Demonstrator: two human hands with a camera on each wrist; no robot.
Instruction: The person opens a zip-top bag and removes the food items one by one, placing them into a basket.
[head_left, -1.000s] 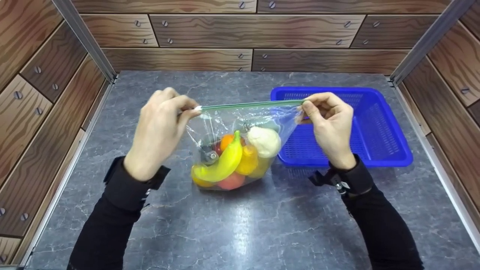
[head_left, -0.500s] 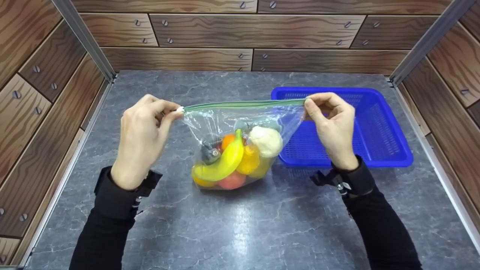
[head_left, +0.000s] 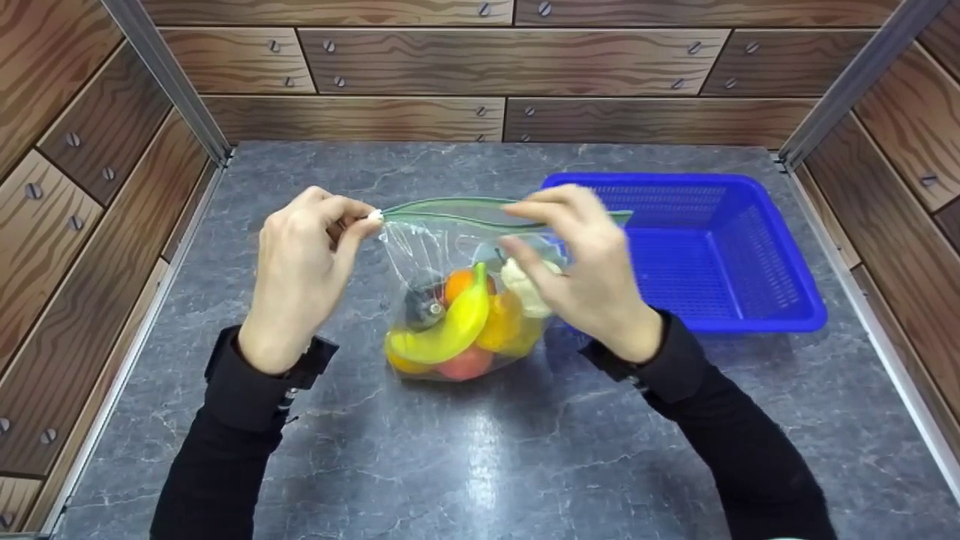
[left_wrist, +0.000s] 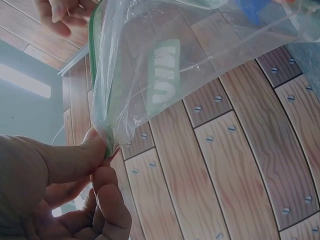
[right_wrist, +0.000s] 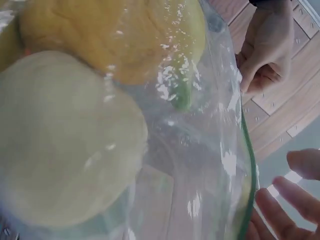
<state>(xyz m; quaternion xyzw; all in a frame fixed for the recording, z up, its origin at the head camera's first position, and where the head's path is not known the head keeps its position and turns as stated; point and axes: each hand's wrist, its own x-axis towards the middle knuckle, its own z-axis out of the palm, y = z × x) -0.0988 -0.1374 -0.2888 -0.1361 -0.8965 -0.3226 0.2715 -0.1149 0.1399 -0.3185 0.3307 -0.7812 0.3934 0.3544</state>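
Observation:
A clear zip bag [head_left: 450, 240] with a green seal stands on the table, full of fruit and vegetables. A banana [head_left: 450, 322], an orange [head_left: 459, 285], a white cauliflower-like piece [head_left: 525, 281] and a dark round item [head_left: 421, 307] show through it. Thumb and forefinger of my left hand [head_left: 300, 270] pinch the bag's left top corner, by a small white tab. My right hand [head_left: 592, 270] is over the right part of the bag's mouth, thumb and fingers spread apart; it is blurred. In the right wrist view its fingers [right_wrist: 285, 205] are beside the green seal. The bag's mouth gapes in the middle.
A blue plastic basket [head_left: 765, 292] stands at the right, behind and beside the bag. Wood-patterned walls [head_left: 510, 64] enclose the grey marbled table [head_left: 360, 450] on the back and both sides.
My right hand has let go of the bag's right corner and moved left over the mouth. The mouth, stretched straight before, now bows apart. My left hand keeps its pinch, shifting slightly left, then back right.

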